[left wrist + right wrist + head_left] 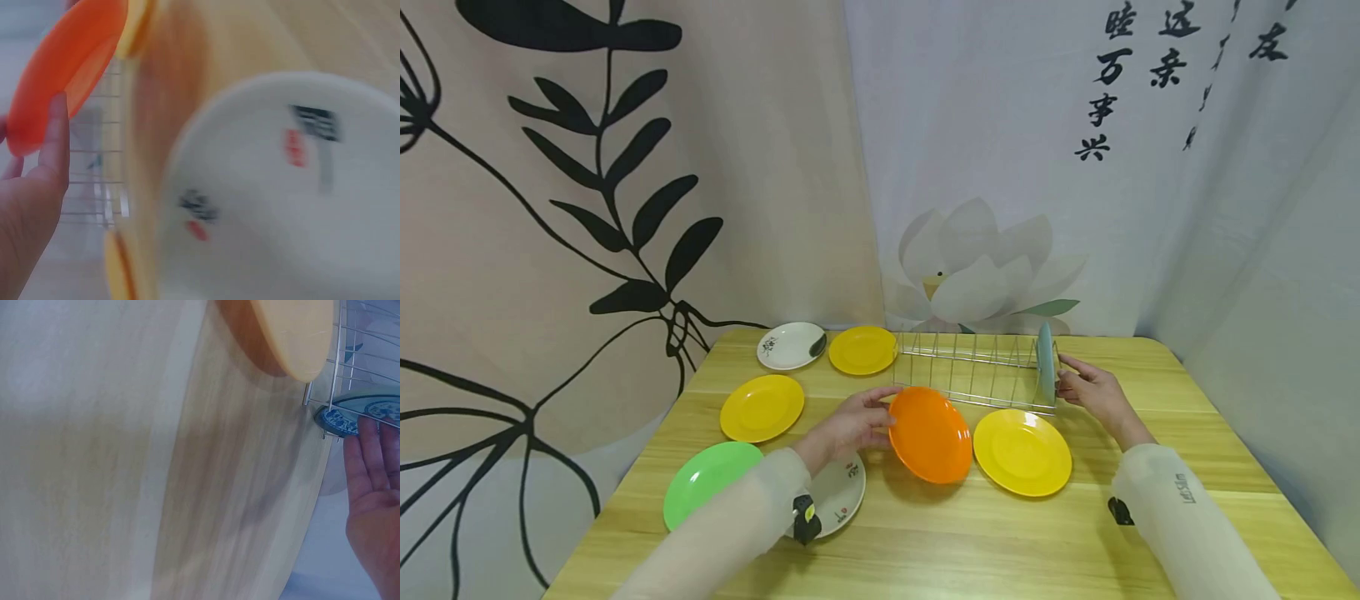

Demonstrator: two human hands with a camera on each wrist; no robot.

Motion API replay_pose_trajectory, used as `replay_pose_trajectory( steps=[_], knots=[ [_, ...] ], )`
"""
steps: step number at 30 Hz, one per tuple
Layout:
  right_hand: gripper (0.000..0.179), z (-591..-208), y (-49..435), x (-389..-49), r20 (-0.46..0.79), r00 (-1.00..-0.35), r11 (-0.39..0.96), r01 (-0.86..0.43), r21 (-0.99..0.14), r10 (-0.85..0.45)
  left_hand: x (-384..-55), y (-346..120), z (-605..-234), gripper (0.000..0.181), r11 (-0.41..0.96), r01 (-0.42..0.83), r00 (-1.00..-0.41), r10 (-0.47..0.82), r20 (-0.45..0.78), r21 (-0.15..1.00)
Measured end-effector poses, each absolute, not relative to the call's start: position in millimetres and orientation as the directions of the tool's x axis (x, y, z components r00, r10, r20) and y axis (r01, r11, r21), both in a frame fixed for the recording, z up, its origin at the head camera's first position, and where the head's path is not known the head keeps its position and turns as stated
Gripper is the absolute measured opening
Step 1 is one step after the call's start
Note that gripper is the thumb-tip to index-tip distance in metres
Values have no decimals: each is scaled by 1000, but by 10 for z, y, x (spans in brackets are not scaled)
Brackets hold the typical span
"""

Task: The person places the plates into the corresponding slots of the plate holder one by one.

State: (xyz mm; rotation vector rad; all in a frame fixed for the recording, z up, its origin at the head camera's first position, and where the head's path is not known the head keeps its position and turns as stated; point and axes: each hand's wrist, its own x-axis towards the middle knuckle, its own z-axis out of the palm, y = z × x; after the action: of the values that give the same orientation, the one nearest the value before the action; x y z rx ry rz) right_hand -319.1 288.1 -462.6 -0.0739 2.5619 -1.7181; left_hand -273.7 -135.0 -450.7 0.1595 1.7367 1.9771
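My left hand [855, 423] pinches an orange plate [930, 435] by its left rim, holding it tilted above the table. In the left wrist view, one finger lies along the orange plate's [69, 69] underside. A blue plate [1046, 364] stands upright at the right end of a wire dish rack [970, 369]. My right hand [1093, 393] is at that plate's right side, its fairly straight fingers [369, 456] touching the face, which bears a blue-and-white pattern. Its thumb is hidden in the right wrist view.
Yellow plates [1022, 452] lie in front of the rack and to its left. A green plate [707, 479] and a patterned white plate [838, 496] lie at front left, partly behind my left arm. Another white plate [792, 346] lies at the back, near a curtain [775, 167].
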Motion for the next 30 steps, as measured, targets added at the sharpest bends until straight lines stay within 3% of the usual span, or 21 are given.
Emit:
replay_pose_trajectory(
  steps=[16,30],
  knots=[
    [56,-4622,2838,-3198,-14,-998,400,-13,-916,-66,-3039,-931,-3794,58,-166,-150,-938,335,-87,975],
    [55,-4637,2844,-3184,1,-998,395,-28,-918,-69,-3304,-283,-3570,56,-172,-65,-979,204,-29,983]
  ],
)
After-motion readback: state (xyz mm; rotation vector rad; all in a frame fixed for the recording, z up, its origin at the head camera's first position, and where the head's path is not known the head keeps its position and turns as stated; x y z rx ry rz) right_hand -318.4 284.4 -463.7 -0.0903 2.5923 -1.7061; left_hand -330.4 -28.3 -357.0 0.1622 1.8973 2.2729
